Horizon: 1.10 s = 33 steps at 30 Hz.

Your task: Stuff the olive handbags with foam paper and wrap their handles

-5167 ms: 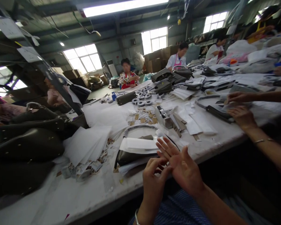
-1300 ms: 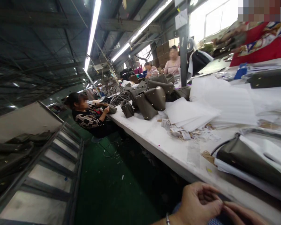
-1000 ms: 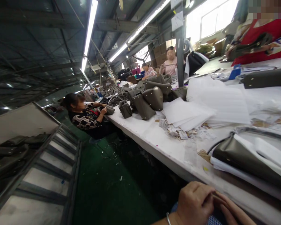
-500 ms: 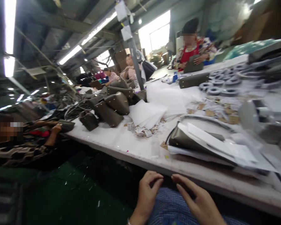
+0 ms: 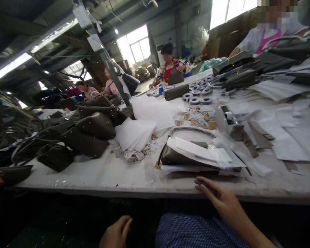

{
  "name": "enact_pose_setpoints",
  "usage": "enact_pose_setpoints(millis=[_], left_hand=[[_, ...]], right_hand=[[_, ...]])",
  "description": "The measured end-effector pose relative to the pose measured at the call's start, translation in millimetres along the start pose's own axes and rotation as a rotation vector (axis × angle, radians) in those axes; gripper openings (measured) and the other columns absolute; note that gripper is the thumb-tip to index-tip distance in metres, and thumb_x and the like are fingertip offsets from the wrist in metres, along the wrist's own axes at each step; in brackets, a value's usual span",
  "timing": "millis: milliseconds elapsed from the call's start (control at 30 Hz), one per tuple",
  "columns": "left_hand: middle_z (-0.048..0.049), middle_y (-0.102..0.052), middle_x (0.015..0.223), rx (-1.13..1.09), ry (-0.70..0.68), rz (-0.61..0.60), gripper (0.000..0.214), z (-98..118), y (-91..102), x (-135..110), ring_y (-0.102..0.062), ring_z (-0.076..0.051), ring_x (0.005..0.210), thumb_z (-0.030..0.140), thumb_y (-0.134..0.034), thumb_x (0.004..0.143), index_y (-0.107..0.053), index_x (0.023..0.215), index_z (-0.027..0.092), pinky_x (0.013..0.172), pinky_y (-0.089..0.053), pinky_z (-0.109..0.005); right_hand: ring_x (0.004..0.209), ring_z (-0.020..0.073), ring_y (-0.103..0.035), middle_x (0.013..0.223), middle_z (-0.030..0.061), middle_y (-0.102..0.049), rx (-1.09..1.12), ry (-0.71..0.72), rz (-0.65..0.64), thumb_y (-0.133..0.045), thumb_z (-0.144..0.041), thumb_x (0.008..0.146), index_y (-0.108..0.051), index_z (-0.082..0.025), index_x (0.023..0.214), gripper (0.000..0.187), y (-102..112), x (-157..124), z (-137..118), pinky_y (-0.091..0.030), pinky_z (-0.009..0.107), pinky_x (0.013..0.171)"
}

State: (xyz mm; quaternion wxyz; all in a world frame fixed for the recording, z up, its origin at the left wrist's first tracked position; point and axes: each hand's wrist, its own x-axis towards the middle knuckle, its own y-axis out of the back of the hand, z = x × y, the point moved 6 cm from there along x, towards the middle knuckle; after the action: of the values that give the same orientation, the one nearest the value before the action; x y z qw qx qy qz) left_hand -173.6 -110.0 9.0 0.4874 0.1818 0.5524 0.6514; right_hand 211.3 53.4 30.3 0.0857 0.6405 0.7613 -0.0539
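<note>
My right hand [image 5: 220, 198] lies open at the near edge of the white table [image 5: 98, 175], fingers stretched out toward a dark olive bag piece [image 5: 179, 158] covered with white paper sheets [image 5: 196, 151]. It holds nothing. Low down beside my blue checked lap [image 5: 193, 230] hangs my left hand [image 5: 116, 232], fingers loosely straight and empty, below the table edge.
A heap of dark olive bags [image 5: 93, 129] lies at the left, with a stack of white sheets [image 5: 134, 132] beside it. Tape rolls [image 5: 198, 96] and a tape dispenser [image 5: 228, 122] sit farther back. Several people work at the far side and left end.
My hands were together in my lap; they have parted. The right one has risen to the table edge and the left has dropped lower. The view has swung right, back toward the table.
</note>
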Motion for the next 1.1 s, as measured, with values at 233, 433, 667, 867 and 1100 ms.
enact_pose_setpoints(millis=[233,433,667,867,1100], left_hand=[[-0.0024,-0.076,0.104,-0.149,-0.550,0.067,0.027,162.5,70.3,39.6,-0.072,-0.022,0.097,0.026,-0.051,0.086,-0.074,0.102,0.025,0.090,-0.053,-0.032],[0.0005,-0.077,0.084,-0.270,-0.422,0.094,0.022,158.7,86.1,54.3,-0.069,-0.017,0.069,0.034,-0.067,0.080,-0.072,0.099,0.023,0.068,-0.051,-0.028],[-0.0061,-0.076,0.087,-0.519,-0.317,-0.080,0.025,124.7,67.1,39.8,-0.071,-0.021,0.080,0.036,-0.062,0.082,-0.072,0.091,0.016,0.075,-0.056,-0.030],[-0.0038,-0.075,0.079,-0.428,-0.243,-0.037,0.033,94.2,61.3,34.7,-0.069,-0.019,0.066,0.036,-0.066,0.079,-0.071,0.102,0.014,0.067,-0.056,-0.029],[-0.0044,-0.071,0.114,-0.193,-0.405,0.155,0.026,114.7,71.7,38.6,-0.068,-0.022,0.100,0.022,-0.064,0.083,-0.071,0.108,0.025,0.094,-0.052,-0.035]], right_hand=[[0.123,0.0296,-0.060,0.130,0.0135,-0.065,0.547,-0.248,-0.131,-0.078,-0.047,0.079,-0.061,-0.018,0.131,0.062,-28.9,-0.7,11.8,-0.048,0.042,0.108],[0.122,0.0338,-0.061,0.129,0.0164,-0.066,0.419,-0.287,-0.105,-0.080,-0.054,0.071,-0.066,-0.018,0.127,0.068,-14.1,-5.9,30.6,-0.051,0.043,0.104],[0.120,0.0340,-0.061,0.127,0.0144,-0.067,0.342,-0.300,-0.179,-0.080,-0.052,0.073,-0.072,-0.021,0.120,0.057,-23.3,-1.3,40.6,-0.052,0.043,0.103],[0.121,0.0326,-0.061,0.132,0.0149,-0.064,0.313,-0.296,-0.219,-0.078,-0.053,0.074,-0.070,-0.020,0.122,0.059,-31.6,1.4,38.5,-0.052,0.040,0.103],[0.123,0.0299,-0.060,0.132,0.0130,-0.065,0.458,-0.356,-0.203,-0.080,-0.046,0.075,-0.065,-0.020,0.128,0.060,-39.8,-1.9,41.9,-0.049,0.039,0.107]])
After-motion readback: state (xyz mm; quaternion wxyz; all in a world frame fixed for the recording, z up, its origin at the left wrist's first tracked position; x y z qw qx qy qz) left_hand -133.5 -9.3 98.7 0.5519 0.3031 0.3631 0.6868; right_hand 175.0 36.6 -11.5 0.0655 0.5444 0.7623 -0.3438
